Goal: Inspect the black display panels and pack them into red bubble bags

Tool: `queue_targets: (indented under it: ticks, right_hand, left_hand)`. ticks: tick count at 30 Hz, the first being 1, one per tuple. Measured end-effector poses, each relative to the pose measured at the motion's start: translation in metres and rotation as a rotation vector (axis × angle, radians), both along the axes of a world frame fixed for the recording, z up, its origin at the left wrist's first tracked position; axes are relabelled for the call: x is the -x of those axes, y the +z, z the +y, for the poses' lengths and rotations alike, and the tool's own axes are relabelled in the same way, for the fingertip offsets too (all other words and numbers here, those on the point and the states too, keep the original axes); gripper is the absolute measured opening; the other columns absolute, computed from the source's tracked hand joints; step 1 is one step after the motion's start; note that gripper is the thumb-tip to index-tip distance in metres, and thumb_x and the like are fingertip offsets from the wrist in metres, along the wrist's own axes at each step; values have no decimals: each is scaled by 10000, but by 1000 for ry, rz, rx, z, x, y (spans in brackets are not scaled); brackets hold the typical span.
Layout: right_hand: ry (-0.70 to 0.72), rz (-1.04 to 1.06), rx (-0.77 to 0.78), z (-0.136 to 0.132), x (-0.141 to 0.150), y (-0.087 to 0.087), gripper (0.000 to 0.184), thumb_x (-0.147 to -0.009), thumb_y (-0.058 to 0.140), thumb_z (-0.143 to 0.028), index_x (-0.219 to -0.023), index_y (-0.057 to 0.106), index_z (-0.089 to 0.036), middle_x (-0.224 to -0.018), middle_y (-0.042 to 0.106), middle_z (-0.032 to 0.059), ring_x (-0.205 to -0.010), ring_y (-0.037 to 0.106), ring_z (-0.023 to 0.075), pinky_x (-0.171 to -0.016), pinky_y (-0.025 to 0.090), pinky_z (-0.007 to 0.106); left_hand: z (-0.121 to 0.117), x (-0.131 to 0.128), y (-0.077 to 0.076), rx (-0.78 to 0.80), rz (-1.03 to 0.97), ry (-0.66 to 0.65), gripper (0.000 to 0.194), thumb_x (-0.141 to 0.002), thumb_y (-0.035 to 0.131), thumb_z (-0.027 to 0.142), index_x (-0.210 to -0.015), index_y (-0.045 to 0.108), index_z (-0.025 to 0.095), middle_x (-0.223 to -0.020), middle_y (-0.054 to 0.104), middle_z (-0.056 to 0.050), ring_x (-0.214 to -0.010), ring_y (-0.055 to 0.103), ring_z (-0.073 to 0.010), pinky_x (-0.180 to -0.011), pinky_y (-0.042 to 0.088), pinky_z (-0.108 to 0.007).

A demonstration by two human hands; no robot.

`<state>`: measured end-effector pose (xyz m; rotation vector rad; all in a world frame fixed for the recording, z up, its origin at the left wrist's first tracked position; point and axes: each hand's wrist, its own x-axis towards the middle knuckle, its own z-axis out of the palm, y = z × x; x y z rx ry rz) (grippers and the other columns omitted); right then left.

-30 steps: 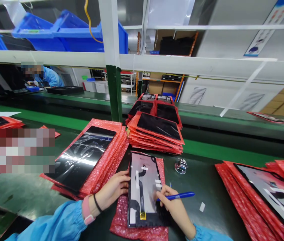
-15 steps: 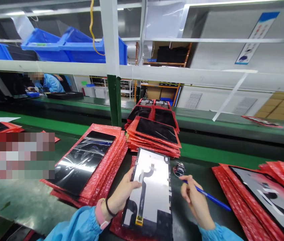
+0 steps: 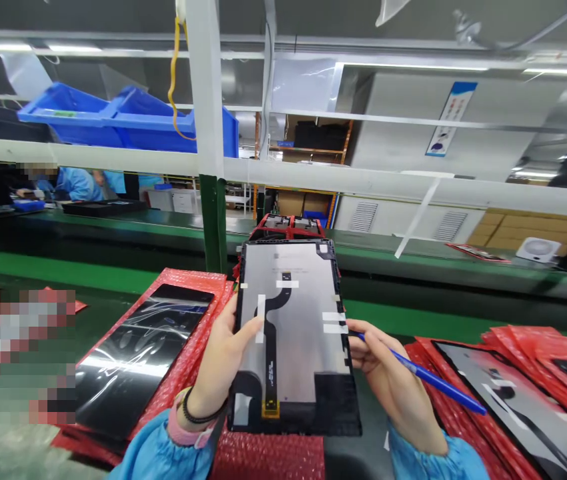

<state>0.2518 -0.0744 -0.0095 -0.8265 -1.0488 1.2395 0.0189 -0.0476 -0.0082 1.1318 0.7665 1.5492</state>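
Note:
A tablet-sized display panel (image 3: 296,353) is held up in front of me, its silver back facing me, with a dark ribbon cable and white tape strips on it. Along its left edge, my left hand (image 3: 221,363) grips it, thumb over the back. My right hand (image 3: 388,380) is at the panel's right edge, fingers closed round a blue pen (image 3: 438,387) whose end points down to the right. Those fingertips are close to or touching the panel's edge; which, I cannot tell. Beneath the panel lies a red bubble-wrap sheet (image 3: 268,459).
To the left, a black screen (image 3: 138,360) lies on stacked red bubble-wrap bags (image 3: 171,393). More bags with a silver panel (image 3: 503,393) lie at right. A green-and-white post (image 3: 212,220) stands ahead, below blue bins (image 3: 128,123). A co-worker in blue (image 3: 76,185) is far left.
The panel has been raised off the table and now faces me more squarely. My right hand, pen in it, has come up to its right edge. The camera view has tilted up.

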Motion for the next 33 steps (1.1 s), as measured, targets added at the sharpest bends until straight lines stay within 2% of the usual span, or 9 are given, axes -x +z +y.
queue_targets:
  ticks: [4,8,10,12,15,18,23,28,33]
  right_hand:
    - [-154,-34,-27,-2,17,2,392,-659,810,-481,-954,755,-230,-855,760,72,-689,690,201,-610,569,298]
    - [-386,-190,-128,6,25,-3,385,-632,823,-472,-926,751,-236,-988,745,85,-845,690,265,-700,577,341]
    - [-401,-312,-177,10,27,-2,319,-687,786,-449,-913,740,-229,-859,734,65,-748,667,238,-644,556,314]
    - [-379,-451,-208,12,29,2,236,-739,736,-434,-842,727,-221,-659,661,24,-574,579,185,-523,497,280]
    - [-374,-546,-221,12,34,8,203,-747,717,-419,-705,682,-223,-504,491,-29,-463,423,132,-430,403,255]
    - [-349,-457,-177,12,38,6,211,-723,753,-421,-683,683,-226,-503,459,-39,-465,400,117,-434,396,243]
    - [-273,-65,16,7,36,-2,374,-559,850,-490,-825,760,-243,-678,683,31,-566,592,180,-507,520,294]
    - [-270,-43,35,0,36,-1,338,-551,868,-421,-827,760,-257,-836,744,55,-597,628,192,-511,532,309]
    - [-234,1,67,2,38,0,301,-547,865,-385,-785,754,-238,-680,683,25,-543,577,171,-493,491,298]
  left_hand:
    - [3,8,10,-24,1,25,482,-790,725,281,-1255,605,248,-1296,663,-29,-1263,555,-239,-1083,400,-318]
    - [2,15,19,-54,156,80,469,-788,721,311,-1243,628,250,-1251,687,-25,-1161,621,-237,-964,477,-275]
    - [2,17,21,-61,222,101,453,-789,714,326,-1228,637,244,-1196,712,-25,-1042,668,-222,-878,509,-259]
    - [2,19,21,-57,255,97,449,-793,706,336,-1226,634,242,-1162,723,-26,-953,685,-210,-812,524,-254]
    - [4,22,19,-57,266,92,447,-798,699,341,-1231,632,252,-1166,720,-23,-983,678,-215,-835,516,-258]
    - [6,24,19,-48,219,82,467,-788,709,327,-1243,631,255,-1206,704,-22,-1132,629,-239,-946,479,-275]
    - [12,27,19,19,68,-61,462,-773,727,299,-1221,639,228,-1170,721,-34,-1099,653,-237,-955,493,-293]
    - [15,29,15,56,-41,-157,436,-768,730,249,-1198,653,246,-1148,729,-19,-1066,671,-218,-907,522,-271]
    - [13,28,14,65,-56,-169,441,-773,731,237,-1206,647,236,-1138,732,-21,-1059,674,-214,-900,526,-267]
